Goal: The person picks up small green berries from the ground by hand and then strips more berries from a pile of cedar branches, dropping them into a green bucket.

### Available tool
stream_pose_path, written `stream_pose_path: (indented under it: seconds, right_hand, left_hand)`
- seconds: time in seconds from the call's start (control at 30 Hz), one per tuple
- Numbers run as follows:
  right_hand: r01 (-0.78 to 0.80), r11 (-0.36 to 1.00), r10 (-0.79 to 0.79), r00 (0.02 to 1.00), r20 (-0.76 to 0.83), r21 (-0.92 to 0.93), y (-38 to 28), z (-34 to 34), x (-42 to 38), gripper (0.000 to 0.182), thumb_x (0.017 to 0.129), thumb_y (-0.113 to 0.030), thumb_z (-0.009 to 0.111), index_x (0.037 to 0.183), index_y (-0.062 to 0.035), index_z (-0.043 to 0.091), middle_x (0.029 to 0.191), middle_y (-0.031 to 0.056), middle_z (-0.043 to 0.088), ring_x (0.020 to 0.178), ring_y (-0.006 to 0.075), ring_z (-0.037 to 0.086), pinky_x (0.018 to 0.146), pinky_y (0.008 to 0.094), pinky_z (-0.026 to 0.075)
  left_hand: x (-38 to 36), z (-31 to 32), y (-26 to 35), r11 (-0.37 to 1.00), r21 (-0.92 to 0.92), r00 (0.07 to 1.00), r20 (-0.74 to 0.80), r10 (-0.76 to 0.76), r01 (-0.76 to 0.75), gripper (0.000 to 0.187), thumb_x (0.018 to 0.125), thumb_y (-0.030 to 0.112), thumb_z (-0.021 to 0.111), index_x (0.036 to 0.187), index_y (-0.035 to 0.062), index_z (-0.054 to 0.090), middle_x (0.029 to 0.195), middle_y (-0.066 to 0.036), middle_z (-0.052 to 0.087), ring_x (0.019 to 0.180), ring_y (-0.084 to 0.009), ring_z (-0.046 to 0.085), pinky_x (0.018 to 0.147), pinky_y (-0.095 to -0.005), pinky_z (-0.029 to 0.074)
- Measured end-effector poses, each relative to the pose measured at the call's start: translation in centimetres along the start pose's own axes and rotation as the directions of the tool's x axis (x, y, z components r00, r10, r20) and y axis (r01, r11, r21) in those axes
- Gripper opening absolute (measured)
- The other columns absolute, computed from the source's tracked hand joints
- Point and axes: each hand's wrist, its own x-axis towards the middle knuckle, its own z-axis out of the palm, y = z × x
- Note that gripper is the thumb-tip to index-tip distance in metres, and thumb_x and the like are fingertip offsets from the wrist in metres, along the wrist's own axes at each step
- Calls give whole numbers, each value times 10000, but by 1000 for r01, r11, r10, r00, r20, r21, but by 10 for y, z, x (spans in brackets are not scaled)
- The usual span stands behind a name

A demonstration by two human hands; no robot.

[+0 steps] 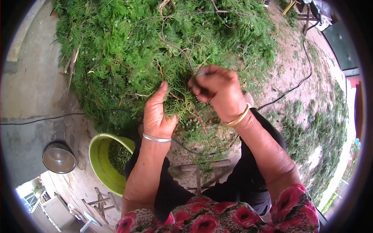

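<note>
My left hand (156, 114), with a silver bangle at the wrist, grips a green cypress-like sprig (179, 101) from below. My right hand (219, 90), with a gold bangle, is closed around the top of the same sprig, fingers pinched on its twigs. Both hands are in front of a large heap of green branches (128, 50) lying on the ground. A lime-green plastic basin (101, 163) with small green bits inside stands by my left knee.
A round metal bowl (59, 157) sits on the concrete at the left. A black cable (295, 83) runs over the bare earth at the right, among scattered green trimmings (318, 132). A low wooden stool (202, 171) is between my legs.
</note>
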Motion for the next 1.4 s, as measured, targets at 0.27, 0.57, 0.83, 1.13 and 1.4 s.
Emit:
stream_pose_path:
  seconds: [0.27,0.57,0.83,1.13,1.4]
  right_hand:
    - [101,954,-12,955,-298,284,-8,-16,6,125,875,-88,516,880,22,576,751,111,608,552,144,540,437,229,357]
    - [-105,993,75,914,-399,-54,-5,-11,3,237,911,-182,582,820,34,624,597,20,550,447,85,434,417,242,334]
    - [-112,977,57,956,-286,-179,10,-14,2,178,870,-69,566,929,87,630,643,44,571,495,103,493,449,253,388]
    - [-118,855,-51,950,-308,-505,37,-17,17,203,698,13,564,853,34,693,805,265,648,798,343,669,734,386,523]
    - [-132,931,-10,922,-388,-339,3,-25,-9,143,696,23,561,799,90,636,833,319,621,871,420,637,747,426,517]
  left_hand:
    - [-6,3,16,982,-135,990,43,137,-130,300,905,134,568,1169,-7,557,1131,-141,632,1015,-284,618,921,-446,490]
    - [-10,-4,22,967,-196,987,-10,162,-160,193,884,71,579,1044,-37,589,991,-196,661,876,-319,663,851,-464,552]
    - [-4,-7,19,969,-28,963,-122,240,-245,223,860,55,603,1064,-34,585,938,-180,651,796,-255,636,696,-351,558]
    - [20,-81,96,911,343,792,-478,381,-231,345,891,140,588,1204,1,551,1175,-146,592,1049,-272,551,939,-411,448]
    - [60,50,83,672,655,754,-232,615,-346,376,916,271,579,1206,34,549,1138,-94,609,1006,-233,567,871,-388,485]
